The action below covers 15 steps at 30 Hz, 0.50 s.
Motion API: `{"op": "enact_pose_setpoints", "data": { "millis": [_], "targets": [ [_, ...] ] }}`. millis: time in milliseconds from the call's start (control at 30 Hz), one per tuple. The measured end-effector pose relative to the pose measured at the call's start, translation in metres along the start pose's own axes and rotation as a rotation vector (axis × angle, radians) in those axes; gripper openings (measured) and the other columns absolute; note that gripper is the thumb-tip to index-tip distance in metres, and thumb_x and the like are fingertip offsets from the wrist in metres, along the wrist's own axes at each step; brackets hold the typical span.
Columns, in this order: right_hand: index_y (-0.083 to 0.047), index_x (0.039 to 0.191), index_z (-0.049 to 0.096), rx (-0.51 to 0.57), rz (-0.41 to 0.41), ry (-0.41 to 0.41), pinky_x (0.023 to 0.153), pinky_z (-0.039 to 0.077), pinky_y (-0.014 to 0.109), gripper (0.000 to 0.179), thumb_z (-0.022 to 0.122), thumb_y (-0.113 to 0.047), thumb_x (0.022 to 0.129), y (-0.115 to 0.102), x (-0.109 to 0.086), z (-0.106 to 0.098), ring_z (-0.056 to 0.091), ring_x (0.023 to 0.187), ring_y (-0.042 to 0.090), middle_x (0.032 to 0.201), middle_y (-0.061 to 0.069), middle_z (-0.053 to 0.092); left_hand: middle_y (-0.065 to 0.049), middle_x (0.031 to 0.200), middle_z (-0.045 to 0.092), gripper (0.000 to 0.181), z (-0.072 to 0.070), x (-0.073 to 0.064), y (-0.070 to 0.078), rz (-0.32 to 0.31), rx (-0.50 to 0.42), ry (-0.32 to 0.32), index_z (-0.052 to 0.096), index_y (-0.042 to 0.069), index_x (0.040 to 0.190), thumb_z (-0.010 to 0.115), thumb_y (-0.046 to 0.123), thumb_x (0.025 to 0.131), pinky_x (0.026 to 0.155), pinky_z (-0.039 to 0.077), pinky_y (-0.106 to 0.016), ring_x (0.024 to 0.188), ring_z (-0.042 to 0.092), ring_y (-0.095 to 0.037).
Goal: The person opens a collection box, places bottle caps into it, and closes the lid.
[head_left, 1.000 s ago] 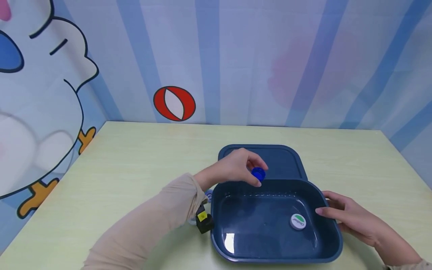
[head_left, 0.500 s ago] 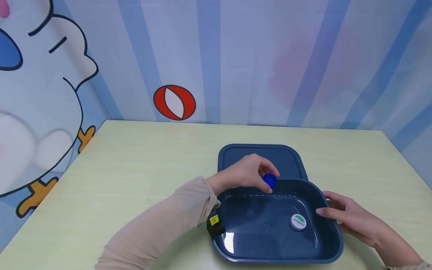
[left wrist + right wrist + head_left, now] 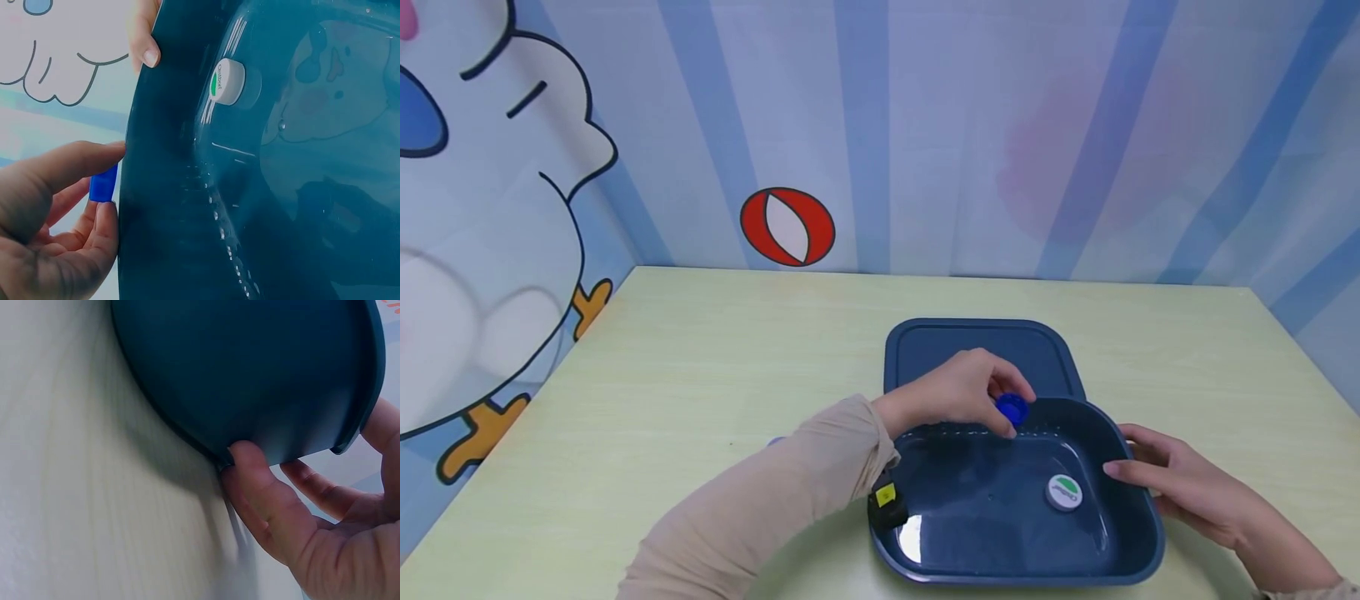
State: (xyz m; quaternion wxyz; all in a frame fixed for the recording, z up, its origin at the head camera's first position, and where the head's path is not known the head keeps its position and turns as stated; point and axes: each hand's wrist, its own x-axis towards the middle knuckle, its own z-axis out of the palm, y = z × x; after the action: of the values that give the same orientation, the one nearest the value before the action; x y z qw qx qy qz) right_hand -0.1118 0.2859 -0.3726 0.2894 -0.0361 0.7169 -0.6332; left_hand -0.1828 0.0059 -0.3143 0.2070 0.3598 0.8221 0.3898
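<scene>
In the head view my left hand (image 3: 962, 390) pinches a small blue bottle cap (image 3: 1013, 409) between thumb and fingers, over the far rim of a dark blue plastic storage box (image 3: 985, 533). The left wrist view shows the blue cap (image 3: 103, 186) side-on, close beside the box wall. A white bottle cap (image 3: 1063, 493) with a green mark lies inside the box, toward its right end. My right hand (image 3: 1187, 483) grips the right side of the box, thumb at the rim. In the right wrist view its fingers (image 3: 325, 490) reach around the box's outside wall (image 3: 250, 381).
Behind the box lies a flat matching lid (image 3: 977, 342). A bit of a blue object (image 3: 777, 441) peeks out from behind my left sleeve (image 3: 775, 492). The pale wooden table (image 3: 722, 358) ends at a striped cartoon backdrop (image 3: 925, 150).
My left hand has moved right and slightly toward me with the blue bottle cap, from above the lid to the box's far rim. The right hand and the box stay put.
</scene>
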Motion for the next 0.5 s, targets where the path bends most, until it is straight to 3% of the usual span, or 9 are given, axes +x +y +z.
{"op": "enact_pose_setpoints", "data": {
  "millis": [333,500],
  "targets": [
    [0.008,0.138,0.023,-0.021,0.031,0.022,0.080,0.050,0.049,0.055,0.048,-0.017,0.096,0.000,-0.001,0.002,0.060,0.097,0.024,0.119,0.011,0.053,0.000,0.109,0.058,0.035,0.011,0.006,0.003,0.052,0.026,-0.065,0.068,0.009,0.109,0.076,0.005,0.075,0.076,0.046,-0.013,0.090,0.055,-0.007],
    [0.006,0.138,0.024,-0.023,0.043,0.027,0.081,0.050,0.049,0.054,0.049,-0.018,0.096,-0.001,-0.002,0.002,0.059,0.098,0.024,0.119,0.011,0.052,0.000,0.106,0.055,0.035,0.015,0.009,0.004,0.104,0.084,-0.123,0.067,0.009,0.110,0.076,0.007,0.076,0.076,0.045,-0.011,0.091,0.054,-0.005]
  ]
}}
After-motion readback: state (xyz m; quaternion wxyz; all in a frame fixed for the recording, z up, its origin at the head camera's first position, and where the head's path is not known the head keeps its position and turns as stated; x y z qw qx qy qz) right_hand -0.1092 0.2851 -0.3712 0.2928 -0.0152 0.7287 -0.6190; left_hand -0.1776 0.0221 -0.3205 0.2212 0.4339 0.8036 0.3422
